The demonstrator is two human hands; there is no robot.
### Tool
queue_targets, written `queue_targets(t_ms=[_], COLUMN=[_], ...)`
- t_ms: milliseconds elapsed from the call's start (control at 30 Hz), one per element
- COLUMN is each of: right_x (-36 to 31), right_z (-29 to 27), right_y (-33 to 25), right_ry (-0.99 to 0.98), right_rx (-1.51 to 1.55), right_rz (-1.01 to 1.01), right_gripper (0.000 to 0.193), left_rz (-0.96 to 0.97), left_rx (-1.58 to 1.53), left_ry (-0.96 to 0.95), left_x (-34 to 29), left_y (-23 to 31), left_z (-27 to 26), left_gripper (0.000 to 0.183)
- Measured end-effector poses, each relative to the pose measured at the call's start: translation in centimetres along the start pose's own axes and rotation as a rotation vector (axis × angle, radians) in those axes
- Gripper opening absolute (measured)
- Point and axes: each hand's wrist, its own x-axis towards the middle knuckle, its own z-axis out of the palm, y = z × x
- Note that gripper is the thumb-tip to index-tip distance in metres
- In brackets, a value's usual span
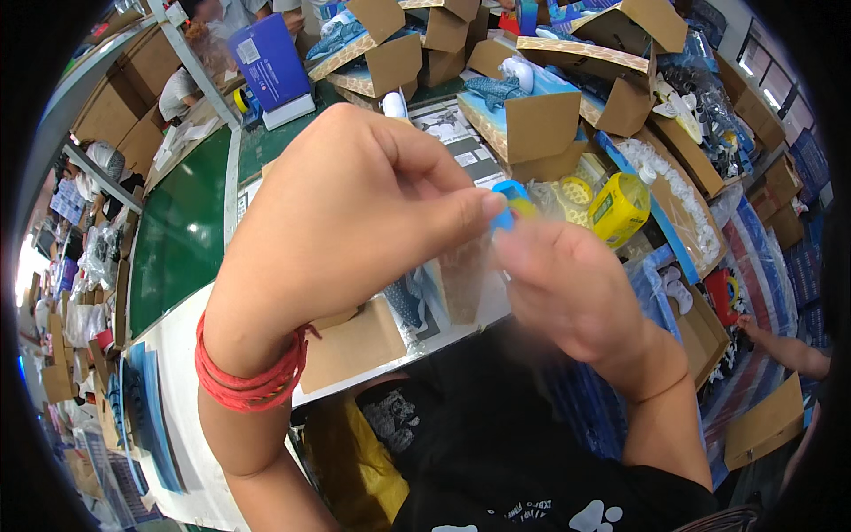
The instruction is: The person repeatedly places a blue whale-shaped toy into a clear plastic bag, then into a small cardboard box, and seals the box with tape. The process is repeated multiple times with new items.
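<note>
In front of my chest, my left hand point(372, 204) pinches a small blue-and-yellow piece point(505, 206) between thumb and curled fingers. A red cord bracelet circles that wrist. My right hand point(572, 288), smeared by motion, meets the same piece from below with its fingertips drawn together. The piece is mostly hidden by the fingers, so its kind is unclear. Below my hands, an open cardboard box with a blue patterned toy figure point(406, 301) sits on the table, partly covered by my left hand.
Open boxes point(542, 124) holding blue toy figures crowd the table's far side. A yellow bottle point(619, 208) stands right of my hands. A purple-blue box point(270, 62) is at the far left, beside a green surface point(182, 222). Another person's hand point(753, 330) reaches in at right.
</note>
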Motion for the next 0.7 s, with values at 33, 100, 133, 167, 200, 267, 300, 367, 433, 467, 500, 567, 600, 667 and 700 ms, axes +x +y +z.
queue_targets(t_ms=[33,100,133,167,200,267,300,367,433,467,500,567,600,667,700], right_x=[0.2,0.2,0.1,0.2,0.3,0.6,0.6,0.7,0.7,0.7,0.8,1.0,1.1,1.2,1.1], right_z=[-0.2,0.4,0.5,0.4,0.2,0.1,0.2,0.3,0.4,0.5,0.5,0.3,0.1,0.0,0.0], right_y=[0.0,0.2,0.4,0.6,0.8,0.9,1.0,1.2,1.3,1.3,1.4,1.5,1.6,1.7,1.8], right_ry=[-0.011,0.007,0.013,0.0,-0.013,-0.017,-0.01,0.001,0.014,0.015,0.016,0.022,0.027,0.034,0.04], right_rx=[-0.006,0.001,0.003,0.005,0.008,0.009,0.006,-0.003,-0.017,-0.029,-0.041,-0.064,-0.076,-0.077,-0.065], right_rz=[0.015,0.015,0.011,0.01,0.008,0.009,0.007,0.006,0.002,0.006,0.01,0.001,-0.01,-0.026,-0.03], right_gripper=[0.023,0.024,0.024,0.024,0.024,0.024,0.024,0.024,0.024,0.025,0.025,0.025,0.025,0.025,0.025], left_rz=[0.007,0.032,0.048,0.064,0.08,0.113,0.131,0.199,0.304,0.326,0.348,0.347,0.324,0.32,0.339], left_rx=[0.026,0.026,0.03,0.045,0.06,0.095,0.118,0.176,0.241,0.251,0.261,0.264,0.255,0.291,0.333], left_ry=[0.014,0.029,0.039,0.05,0.061,0.074,0.079,0.104,0.144,0.164,0.184,0.211,0.217,0.285,0.343], left_x=[-0.1,-0.3,-0.5,-0.6,-0.8,-0.7,-0.8,-0.9,-1.0,-1.1,-1.2,-1.3,-1.3,-1.5,-1.6], left_y=[-0.1,-0.5,-0.7,-1.0,-1.1,-1.3,-1.3,-1.5,-2.0,-2.1,-2.2,-2.4,-2.6,-2.7,-2.8], left_z=[0.0,-0.1,0.0,0.0,0.1,0.0,0.0,0.0,0.1,0.2,0.4,0.7,0.9,1.4,1.9], left_gripper=[0.022,0.021,0.021,0.021,0.02,0.018,0.017,0.016,0.014,0.014,0.013,0.014,0.016,0.02,0.022])
